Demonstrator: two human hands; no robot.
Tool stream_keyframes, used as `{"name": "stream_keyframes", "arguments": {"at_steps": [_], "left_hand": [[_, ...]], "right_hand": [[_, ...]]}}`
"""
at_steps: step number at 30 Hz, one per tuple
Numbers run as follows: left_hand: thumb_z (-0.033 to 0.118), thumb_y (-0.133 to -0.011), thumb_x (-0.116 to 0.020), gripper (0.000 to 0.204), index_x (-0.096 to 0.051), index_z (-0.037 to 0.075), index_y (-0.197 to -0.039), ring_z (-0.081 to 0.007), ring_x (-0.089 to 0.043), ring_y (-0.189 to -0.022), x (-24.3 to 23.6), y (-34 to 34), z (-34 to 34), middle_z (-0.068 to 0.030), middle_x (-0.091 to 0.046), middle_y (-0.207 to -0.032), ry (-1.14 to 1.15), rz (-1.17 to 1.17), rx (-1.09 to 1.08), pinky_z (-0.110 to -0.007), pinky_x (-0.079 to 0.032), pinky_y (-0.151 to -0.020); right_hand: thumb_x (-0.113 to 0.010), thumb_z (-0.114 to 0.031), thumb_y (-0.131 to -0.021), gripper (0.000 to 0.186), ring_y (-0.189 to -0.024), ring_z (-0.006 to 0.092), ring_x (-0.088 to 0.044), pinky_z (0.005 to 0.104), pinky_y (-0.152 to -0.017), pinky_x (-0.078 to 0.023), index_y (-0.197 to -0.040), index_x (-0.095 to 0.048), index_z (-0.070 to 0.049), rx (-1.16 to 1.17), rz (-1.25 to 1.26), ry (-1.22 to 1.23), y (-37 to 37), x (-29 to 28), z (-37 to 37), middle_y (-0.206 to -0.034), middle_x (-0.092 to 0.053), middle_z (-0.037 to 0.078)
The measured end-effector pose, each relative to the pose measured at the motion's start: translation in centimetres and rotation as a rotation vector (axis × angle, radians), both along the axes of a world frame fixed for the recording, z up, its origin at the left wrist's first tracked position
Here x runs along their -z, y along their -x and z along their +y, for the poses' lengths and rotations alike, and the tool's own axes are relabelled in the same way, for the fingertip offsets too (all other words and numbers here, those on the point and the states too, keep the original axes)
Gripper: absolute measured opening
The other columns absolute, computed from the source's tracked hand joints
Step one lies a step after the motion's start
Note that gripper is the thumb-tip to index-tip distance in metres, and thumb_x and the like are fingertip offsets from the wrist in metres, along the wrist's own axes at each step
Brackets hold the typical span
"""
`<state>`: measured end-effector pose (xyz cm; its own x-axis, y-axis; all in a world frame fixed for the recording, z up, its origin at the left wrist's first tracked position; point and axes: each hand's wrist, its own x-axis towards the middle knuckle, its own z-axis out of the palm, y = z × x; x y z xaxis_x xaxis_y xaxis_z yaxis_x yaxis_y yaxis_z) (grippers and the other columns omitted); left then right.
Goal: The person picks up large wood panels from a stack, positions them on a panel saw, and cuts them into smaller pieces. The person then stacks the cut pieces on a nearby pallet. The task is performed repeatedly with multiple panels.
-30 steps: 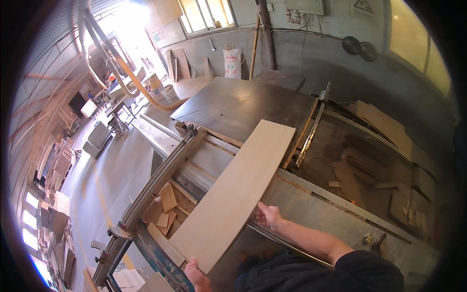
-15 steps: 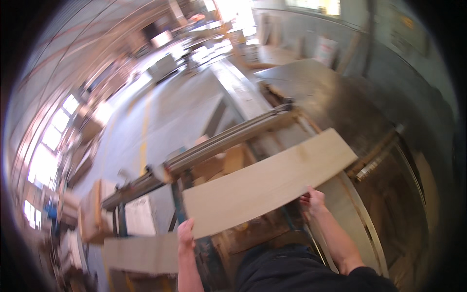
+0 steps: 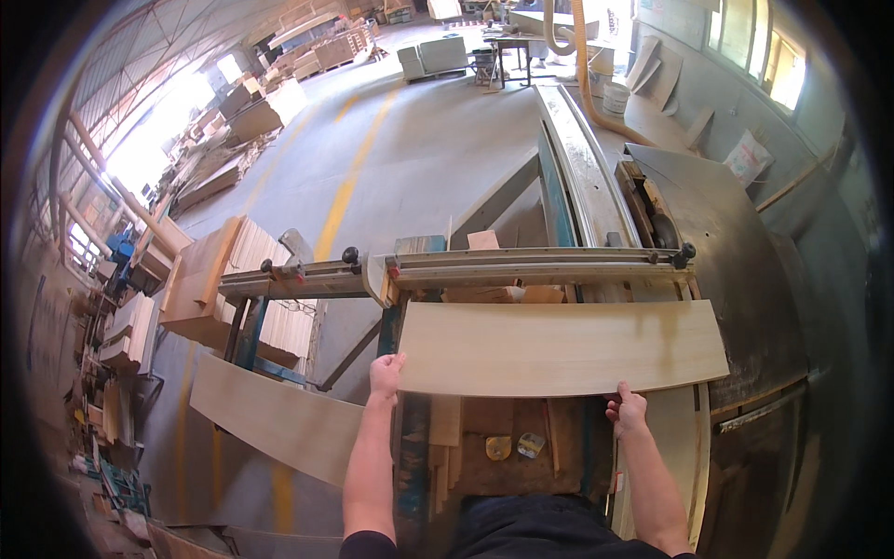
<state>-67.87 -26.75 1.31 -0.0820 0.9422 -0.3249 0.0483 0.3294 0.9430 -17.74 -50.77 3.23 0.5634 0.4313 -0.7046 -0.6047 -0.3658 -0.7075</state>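
Note:
A long pale wooden board (image 3: 549,345) lies crosswise over the saw's sliding carriage, just in front of the long metal crosscut fence (image 3: 521,265). My left hand (image 3: 385,373) grips the board's left end. My right hand (image 3: 628,407) holds its front edge toward the right, thumb near the top. Behind the fence's right end, a dark saw table (image 3: 745,242) stands beside a metal rail (image 3: 582,168) running away from me. Below the board, two small tape measures (image 3: 498,448) lie on a wooden shelf (image 3: 480,475). A second pale board (image 3: 270,415) rests on the frame at lower left.
Stacked boards (image 3: 200,279) stand left of the saw, and piled timber (image 3: 214,177) lines the left wall. The concrete floor (image 3: 419,168) has yellow lines. A dust hose (image 3: 582,74), a bench (image 3: 503,42) and a white sack (image 3: 745,156) are farther back.
My view has swung left. The board now lies crosswise and parallel to the fence, where before it pointed diagonally away from me. Both hands have moved with it.

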Motion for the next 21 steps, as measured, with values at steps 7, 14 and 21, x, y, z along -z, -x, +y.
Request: {"name": "stream_keyframes", "arguments": {"at_steps": [7, 14, 21], "left_hand": [[0.012, -0.100, -0.075, 0.017, -0.073, 0.000, -0.113, -0.0120, -0.070, -0.086, -0.4, -0.7, 3.1, -0.0049, -0.075, -0.101, -0.063, 0.038, -0.151, -0.029, -0.058, -0.078], [0.013, -0.100, -0.076, 0.021, -0.075, 0.000, -0.116, -0.0114, -0.069, -0.089, 2.2, 1.8, 4.9, -0.0036, -0.076, -0.102, -0.118, 0.006, -0.189, -0.029, -0.057, -0.080], [0.015, -0.098, -0.077, 0.025, -0.078, -0.001, -0.117, -0.0141, -0.070, -0.093, 3.6, 0.5, 6.8, -0.0055, -0.077, -0.107, -0.149, 0.166, -0.196, -0.032, -0.058, -0.086]], "right_hand": [[-0.070, -0.037, -0.105, 0.033, -0.061, 0.0124, -0.063, 0.0265, -0.046, -0.054, -0.099, -0.062, -0.005, -0.050, 0.004, -0.009, 1.2, -0.1, 4.1, -0.086, -0.074, 0.008], [-0.072, -0.035, -0.104, 0.032, -0.055, 0.0110, -0.060, 0.0253, -0.043, -0.050, -0.095, -0.062, -0.006, -0.063, 0.013, -0.002, 3.2, -0.6, 5.9, -0.082, -0.073, 0.007], [-0.072, -0.033, -0.104, 0.029, -0.057, 0.0130, -0.061, 0.0271, -0.045, -0.048, -0.098, -0.064, -0.005, -0.050, -0.005, 0.020, 1.4, 2.0, 5.3, -0.087, -0.073, 0.009]]}}
